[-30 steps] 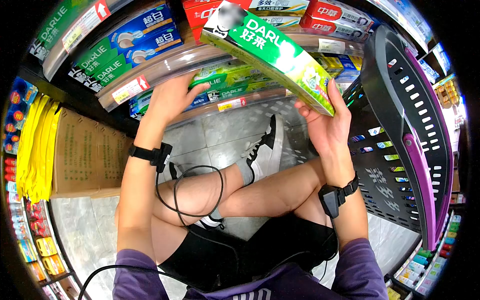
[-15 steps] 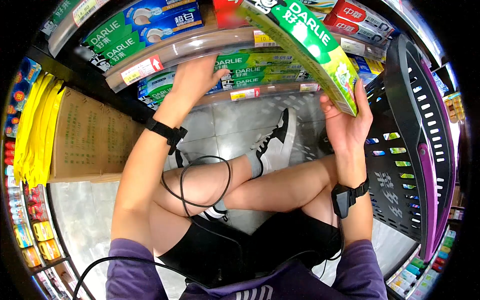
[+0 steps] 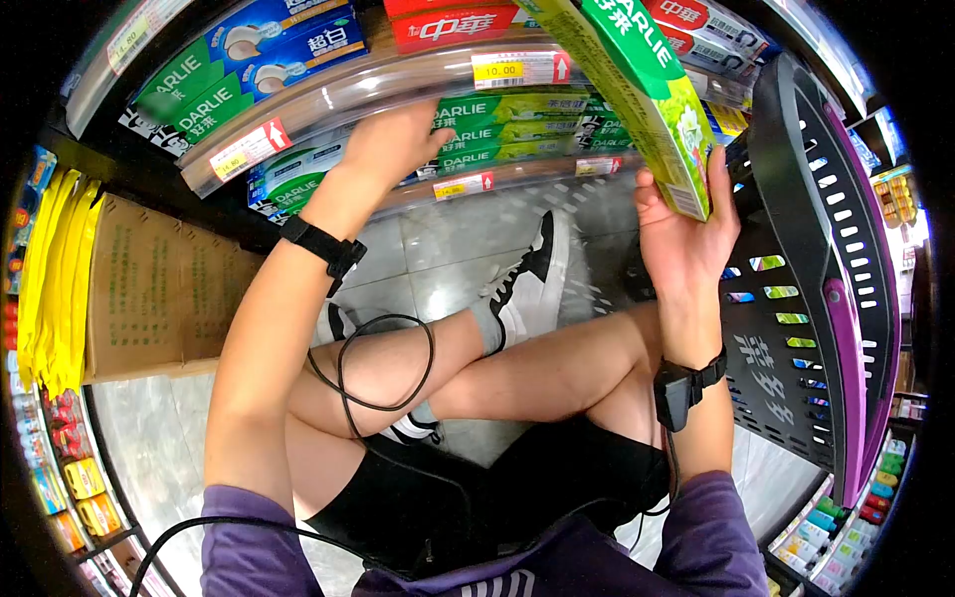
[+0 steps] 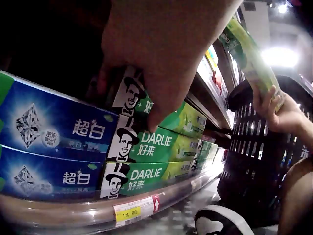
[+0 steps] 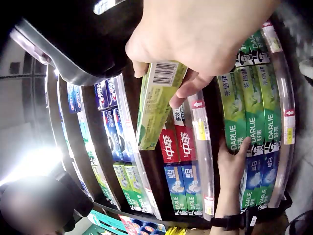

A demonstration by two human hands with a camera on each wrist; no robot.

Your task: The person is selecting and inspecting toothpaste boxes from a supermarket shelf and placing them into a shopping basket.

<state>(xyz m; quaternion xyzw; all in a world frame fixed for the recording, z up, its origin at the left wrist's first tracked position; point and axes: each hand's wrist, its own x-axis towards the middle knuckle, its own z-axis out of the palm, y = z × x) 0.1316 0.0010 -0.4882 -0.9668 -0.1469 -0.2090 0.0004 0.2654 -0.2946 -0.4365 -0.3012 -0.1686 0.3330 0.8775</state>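
Note:
My right hand (image 3: 686, 234) grips the lower end of a green DARLIE toothpaste box (image 3: 657, 109), which it holds up and tilted in front of the shelves. The barcode end of that box shows in the right wrist view. My left hand (image 3: 383, 149) reaches under a shelf lip to a stack of similar green toothpaste boxes. In the left wrist view its thumb lies across the front of the top toothpaste box (image 4: 188, 117), with a finger at the box's left end; the other fingers are hidden. Blue toothpaste boxes (image 4: 54, 122) stand left of that stack.
A black basket (image 3: 746, 398) with a purple handle stands close to my right arm. A cardboard carton (image 3: 164, 289) and yellow bags (image 3: 55, 289) are at the left. Clear shelf lips (image 3: 398, 75) carry price labels. My crossed legs and a looped cable (image 3: 383, 363) lie below.
The right hand has moved rightward in the head view, with its toothpaste box turned steeper. My left hand stays at the stack, its fingers now further under the shelf lip.

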